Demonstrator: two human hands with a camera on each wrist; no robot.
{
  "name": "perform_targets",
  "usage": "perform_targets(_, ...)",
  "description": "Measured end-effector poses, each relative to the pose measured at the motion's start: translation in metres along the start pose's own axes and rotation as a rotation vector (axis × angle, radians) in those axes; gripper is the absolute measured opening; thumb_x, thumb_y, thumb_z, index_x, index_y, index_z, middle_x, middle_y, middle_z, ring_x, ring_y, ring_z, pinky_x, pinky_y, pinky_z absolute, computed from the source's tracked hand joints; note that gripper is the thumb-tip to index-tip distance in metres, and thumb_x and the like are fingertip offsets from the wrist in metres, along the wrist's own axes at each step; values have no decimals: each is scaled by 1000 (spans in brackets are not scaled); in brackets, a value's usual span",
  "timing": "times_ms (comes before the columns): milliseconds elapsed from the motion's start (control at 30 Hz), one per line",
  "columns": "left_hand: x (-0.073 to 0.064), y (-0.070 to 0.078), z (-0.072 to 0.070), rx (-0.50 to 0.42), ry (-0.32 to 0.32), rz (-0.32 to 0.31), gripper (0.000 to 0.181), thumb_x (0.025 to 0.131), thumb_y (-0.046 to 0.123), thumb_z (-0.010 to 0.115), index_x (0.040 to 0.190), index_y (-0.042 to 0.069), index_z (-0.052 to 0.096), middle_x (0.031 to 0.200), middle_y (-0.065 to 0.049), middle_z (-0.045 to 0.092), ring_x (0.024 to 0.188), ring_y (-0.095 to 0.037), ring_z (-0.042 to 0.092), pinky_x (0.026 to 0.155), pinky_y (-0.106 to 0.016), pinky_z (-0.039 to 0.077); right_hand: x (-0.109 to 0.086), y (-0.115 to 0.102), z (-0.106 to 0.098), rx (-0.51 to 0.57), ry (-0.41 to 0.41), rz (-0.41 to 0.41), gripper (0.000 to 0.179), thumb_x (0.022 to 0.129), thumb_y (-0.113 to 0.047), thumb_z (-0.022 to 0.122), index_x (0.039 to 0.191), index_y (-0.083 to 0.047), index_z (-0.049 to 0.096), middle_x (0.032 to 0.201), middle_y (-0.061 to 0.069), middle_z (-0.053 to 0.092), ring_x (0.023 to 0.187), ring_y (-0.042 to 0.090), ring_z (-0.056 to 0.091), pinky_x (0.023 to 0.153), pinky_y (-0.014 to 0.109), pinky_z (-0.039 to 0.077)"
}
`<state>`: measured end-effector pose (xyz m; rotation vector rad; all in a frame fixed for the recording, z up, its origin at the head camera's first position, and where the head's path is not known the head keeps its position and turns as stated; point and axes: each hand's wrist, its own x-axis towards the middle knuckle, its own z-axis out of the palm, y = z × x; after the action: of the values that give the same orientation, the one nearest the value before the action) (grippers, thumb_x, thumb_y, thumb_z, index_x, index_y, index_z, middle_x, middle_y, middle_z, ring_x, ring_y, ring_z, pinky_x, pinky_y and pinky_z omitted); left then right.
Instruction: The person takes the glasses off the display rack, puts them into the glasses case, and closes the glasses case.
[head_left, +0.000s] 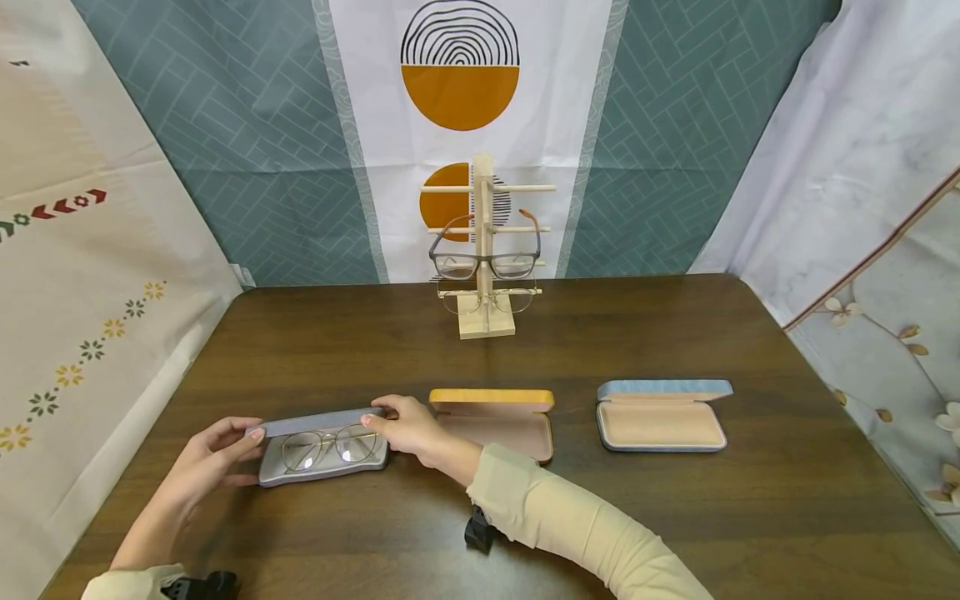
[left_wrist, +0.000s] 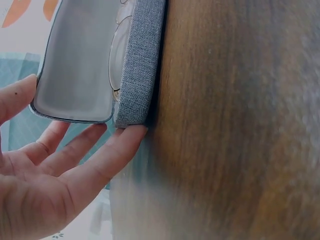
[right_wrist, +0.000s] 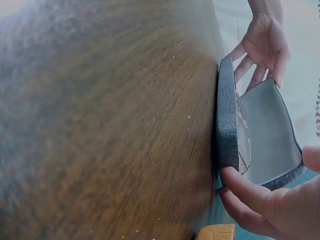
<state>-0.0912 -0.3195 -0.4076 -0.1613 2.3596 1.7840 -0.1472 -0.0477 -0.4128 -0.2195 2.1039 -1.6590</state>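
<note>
A grey fabric-covered eyeglass case lies at the left of the table with its lid partly raised. Inside it rest thin gold-rimmed eyeglasses, lenses facing up. My left hand holds the case's left end, thumb on the lid's edge and fingers against the end of the base. At the opposite end, my right hand grips it likewise, with the thumb on the lid. In the left wrist view the pale grey lining of the lid shows; in the right wrist view both hands touch the case.
An open yellow case sits just right of my right hand, partly hidden by that forearm. Farther right is an open blue case. A wooden stand at the back carries dark-framed glasses and a thin-framed pair below.
</note>
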Motion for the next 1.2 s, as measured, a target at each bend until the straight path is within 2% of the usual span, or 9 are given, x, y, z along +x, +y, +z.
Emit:
perform_targets(267, -2, 2, 1, -11, 8, 21, 17, 91, 20, 56, 108, 16, 55, 94, 16, 59, 86, -6, 60, 66, -40, 54, -2, -1, -1, 29, -22, 20, 38, 86, -17, 64, 121, -3, 56, 109, 8, 56, 91, 18, 56, 70, 34, 53)
perform_targets(433, -3, -2, 0, -46, -19, 49, 15, 91, 15, 57, 105, 21, 57, 96, 15, 59, 86, -8, 60, 66, -39, 55, -3, -1, -2, 50, -47, 22, 39, 85, -14, 64, 121, -3, 55, 112, 9, 54, 94, 20, 57, 73, 38, 53)
perform_targets(667, -6, -1, -3, -116, -56, 64, 19, 90, 7, 56, 107, 15, 57, 98, 15, 60, 87, -9, 60, 67, -39, 54, -2, 0, -2, 90, -55, 29, 40, 83, -10, 67, 121, -2, 56, 111, 9, 55, 92, 20, 57, 73, 39, 53)
perform_targets(1033, -7, -6, -5, -155, -97, 102, 24, 89, -1, 55, 111, 10, 56, 105, 18, 59, 91, -6, 60, 69, -37, 54, -3, 1, -4, 166, -82, 40, 39, 80, -2, 67, 118, -2, 57, 99, 5, 58, 84, 17, 59, 71, 40, 53)
perform_targets(1200, -8, -7, -5, -184, -120, 116, 26, 89, -3, 54, 111, 10, 57, 105, 15, 59, 91, -8, 60, 69, -37, 54, -4, 1, -5, 183, -94, 47, 40, 80, 0, 67, 118, -1, 57, 100, 5, 57, 84, 18, 59, 70, 40, 54)
